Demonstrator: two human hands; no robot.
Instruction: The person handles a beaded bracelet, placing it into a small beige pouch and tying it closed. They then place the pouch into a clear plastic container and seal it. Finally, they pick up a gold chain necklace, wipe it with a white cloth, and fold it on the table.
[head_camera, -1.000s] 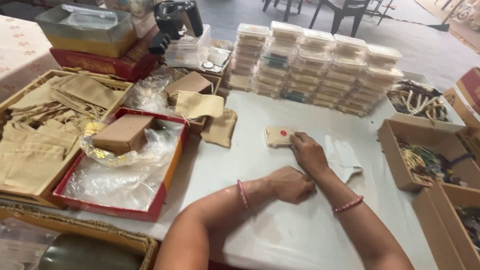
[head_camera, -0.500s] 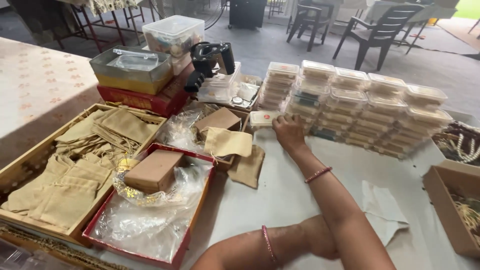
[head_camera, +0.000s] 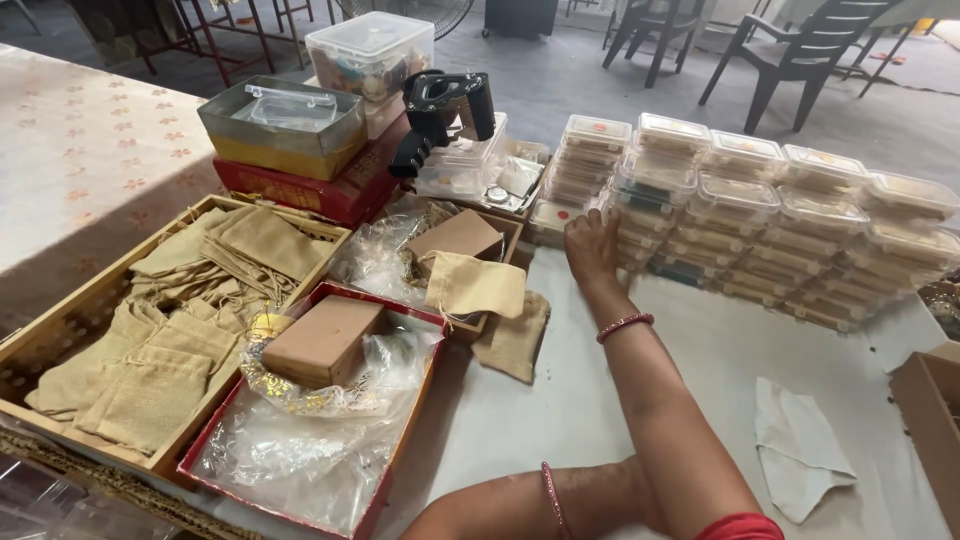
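My right hand (head_camera: 590, 245) reaches across the white table (head_camera: 560, 400) to the left end of several stacks of small clear lidded boxes (head_camera: 760, 200). Its fingers rest on a small clear box with a red dot (head_camera: 552, 215), which sits low at that end of the row. My right wrist wears a pink bangle. My left forearm (head_camera: 500, 505), also with a pink bangle, lies along the near table edge. The left hand itself is hidden behind my right arm.
A red tray (head_camera: 395, 455) with crumpled plastic and a brown box stands at front left, beside a wooden tray of burlap pouches (head_camera: 180, 320). More burlap pouches (head_camera: 475, 285), a black tape dispenser (head_camera: 445, 110), a white cloth (head_camera: 800, 450) and a cardboard box (head_camera: 935, 400) lie around.
My right hand carried the red-dot box from the table's middle to the left end of the stacks. The view tilted up and left; my left hand slipped behind my right arm.
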